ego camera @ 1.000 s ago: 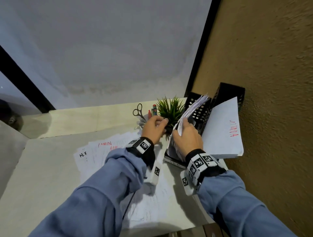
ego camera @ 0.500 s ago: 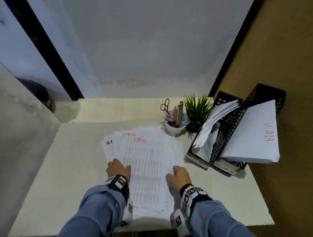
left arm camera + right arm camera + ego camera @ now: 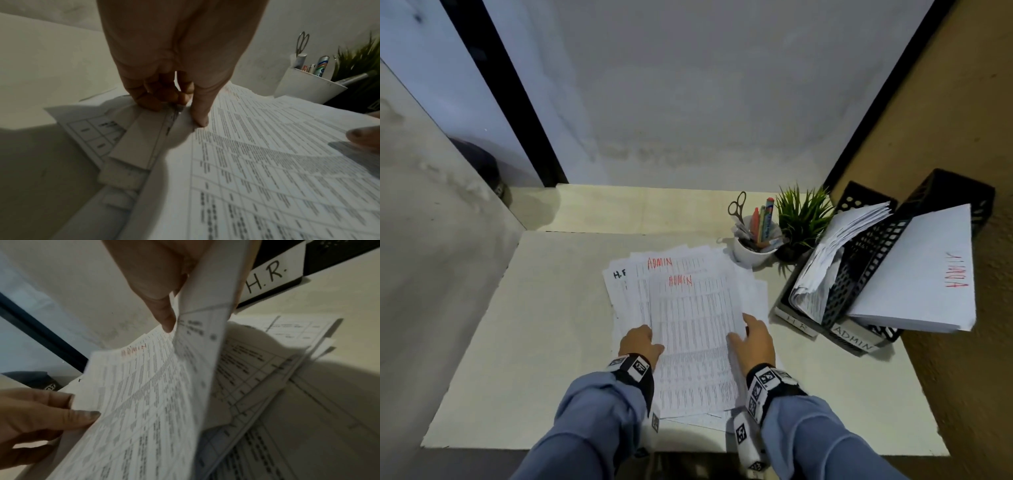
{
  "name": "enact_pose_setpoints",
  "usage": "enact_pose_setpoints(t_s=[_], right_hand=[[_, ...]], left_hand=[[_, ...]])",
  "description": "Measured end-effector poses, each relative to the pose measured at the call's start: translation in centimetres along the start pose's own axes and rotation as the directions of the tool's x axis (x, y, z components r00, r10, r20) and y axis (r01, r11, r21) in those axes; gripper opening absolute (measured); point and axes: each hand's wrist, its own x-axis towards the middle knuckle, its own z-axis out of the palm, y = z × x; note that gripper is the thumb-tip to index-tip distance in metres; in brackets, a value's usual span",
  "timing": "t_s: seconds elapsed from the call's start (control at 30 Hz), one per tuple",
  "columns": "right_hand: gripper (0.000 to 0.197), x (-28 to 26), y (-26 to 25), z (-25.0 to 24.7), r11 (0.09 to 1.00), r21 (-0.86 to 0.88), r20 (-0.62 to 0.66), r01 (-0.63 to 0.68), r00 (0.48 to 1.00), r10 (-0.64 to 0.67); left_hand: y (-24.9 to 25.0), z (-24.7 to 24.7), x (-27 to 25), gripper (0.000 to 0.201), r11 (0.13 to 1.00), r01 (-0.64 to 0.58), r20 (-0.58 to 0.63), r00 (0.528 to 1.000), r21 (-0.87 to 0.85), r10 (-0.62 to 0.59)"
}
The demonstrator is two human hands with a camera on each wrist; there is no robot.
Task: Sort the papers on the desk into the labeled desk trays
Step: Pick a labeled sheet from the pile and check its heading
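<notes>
Fingers (image 3: 164, 316) of the right hand (image 3: 753, 342) are curled round the right edge of the top white printed sheet marked ADMIN in red (image 3: 695, 329), thumb on top, lifting that side off the pile. The left hand (image 3: 640, 342) pinches the same sheet's left edge, thumb (image 3: 200, 112) pressed on the print and the other fingers tucked under it. Below sits the messy stack of white table-printed papers (image 3: 626, 291) on the pale desk (image 3: 534, 325), one peeking out with H.R written in black. Off to the right stand two black mesh trays: the one labelled H.R (image 3: 796, 320), stuffed with sheets, and the ADMIN one (image 3: 854, 339), holding a white sheaf. A white cup of pens and scissors (image 3: 753, 253) and a small green plant (image 3: 803, 219) are just behind the pile.
</notes>
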Motion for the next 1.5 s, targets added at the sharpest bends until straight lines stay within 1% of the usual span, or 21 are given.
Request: enact_pose_setpoints(t_s=[0.07, 0.13, 0.2, 0.27, 0.37, 0.43, 0.47, 0.53, 0.6, 0.67, 0.8, 0.87, 0.93, 1.0, 1.07, 1.13, 1.2, 1.23, 1.3, 1.43, 1.5], right_hand=[[0.031, 0.6, 0.0, -0.1, 1.0, -0.006, -0.025, 0.013, 1.0, -0.013], [0.03, 1.2, -0.1, -0.4, 0.992, 0.117, -0.048, -0.037, 0.998, 0.043], [0.028, 1.6, -0.4, -0.7, 0.95, 0.278, -0.015, -0.144, 0.988, 0.154], [0.018, 2.1, -0.6, -0.9, 0.884, 0.401, 0.065, -0.242, 0.969, 0.237], [0.025, 2.8, -0.5, -1.5, 0.906, 0.307, 0.083, -0.29, 0.957, 0.278], [0.035, 3.3, -0.1, -1.7, 0.91, 0.281, 0.098, -0.306, 0.952, 0.29], [0.038, 3.3, 0.1, -1.4, 0.91, 0.271, 0.108, -0.314, 0.949, 0.296], [0.044, 3.2, 0.7, -0.8, 0.888, 0.347, 0.099, -0.303, 0.953, 0.286], [0.045, 2.8, 0.9, -0.2, 0.829, 0.463, 0.06, -0.315, 0.944, 0.325], [0.042, 2.6, 0.8, 0.1, 0.804, 0.506, 0.046, -0.314, 0.94, 0.338], [0.037, 2.2, 0.4, -0.2, 0.744, 0.594, 0.041, -0.305, 0.935, 0.351], [0.037, 2.1, 0.5, -0.4, 0.751, 0.59, 0.043, -0.297, 0.94, 0.338], [0.038, 2.0, 0.5, -0.6, 0.784, 0.548, 0.043, -0.29, 0.947, 0.319], [0.039, 1.8, 0.3, -0.9, 0.814, 0.518, 0.027, -0.263, 0.956, 0.292], [0.04, 1.4, -0.1, -1.1, 0.824, 0.504, 0.028, -0.261, 0.958, 0.286], [0.042, 1.4, -0.4, -1.4, 0.839, 0.475, 0.049, -0.266, 0.96, 0.276], [0.037, 1.5, -0.8, -1.7, 0.878, 0.35, 0.109, -0.326, 0.945, 0.307], [0.034, 1.4, -0.8, -2.0, 0.892, 0.289, 0.109, -0.347, 0.938, 0.33], [0.029, 1.1, -1.2, -2.3, 0.876, 0.302, 0.11, -0.375, 0.927, 0.359], [0.023, 0.3, -2.2, -2.4, 0.814, 0.464, 0.085, -0.35, 0.932, 0.352], [0.023, 0.4, -2.2, -2.2, 0.775, 0.535, 0.066, -0.338, 0.931, 0.36]], left_hand=[[0.0, 0.2, -0.3, 0.027, 0.993, -0.077, -0.025, 0.997, -0.084, 0.075], [0.0, 0.2, -0.8, 0.034, 0.968, -0.122, -0.075, 0.991, -0.218, 0.108], [-0.3, 0.1, -1.1, 0.045, 0.93, -0.122, -0.084, 0.992, -0.348, 0.099], [-0.5, -0.2, -1.1, 0.048, 0.896, -0.08, -0.075, 0.996, -0.437, 0.053], [-0.7, -1.6, -0.3, 0.026, 0.916, -0.037, -0.117, 0.993, -0.4, -0.011], [-0.6, -2.5, 0.6, 0.021, 0.922, 0.003, -0.19, 0.978, -0.388, -0.083], [-0.5, -2.8, 1.0, 0.023, 0.901, 0.046, -0.188, 0.972, -0.43, -0.139], [-0.2, -2.9, 1.5, 0.035, 0.847, 0.172, -0.131, 0.953, -0.502, -0.272], [0.2, -2.9, 1.8, 0.049, 0.809, 0.223, -0.089, 0.943, -0.544, -0.32], [0.4, -3.0, 1.7, 0.056, 0.822, 0.198, -0.088, 0.954, -0.534, -0.287], [0.3, -3.4, 1.1, 0.033, 0.889, 0.053, -0.251, 0.95, -0.455, -0.185], [0.2, -3.5, 1.0, 0.022, 0.916, 0.013, -0.283, 0.949, -0.4, -0.137], [0.0, -3.6, 1.0, 0.011, 0.947, -0.052, -0.294, 0.955, -0.318, -0.046], [-0.3, -3.6, 0.8, 0.009, 0.96, -0.134, -0.298, 0.953, -0.245, 0.057], [-0.9, -3.5, 0.5, 0.017, 0.947, -0.203, -0.315, 0.942, -0.25, 0.118], [-1.0, -3.5, -0.2, 0.02, 0.895, -0.256, -0.352, 0.928, -0.365, 0.123], [-1.0, -3.2, -0.7, 0.025, 0.835, -0.307, -0.383, 0.915, -0.456, 0.128], [-1.1, -2.9, -0.7, 0.029, 0.819, -0.308, -0.384, 0.916, -0.485, 0.117], [-1.1, -2.5, -0.6, 0.037, 0.798, -0.261, -0.353, 0.933, -0.543, 0.065], [-0.9, -2.2, -0.5, 0.051, 0.742, -0.136, -0.237, 0.971, -0.657, -0.031], [-0.5, -2.3, -0.9, 0.051, 0.681, -0.074, -0.151, 0.987, -0.728, -0.053]])
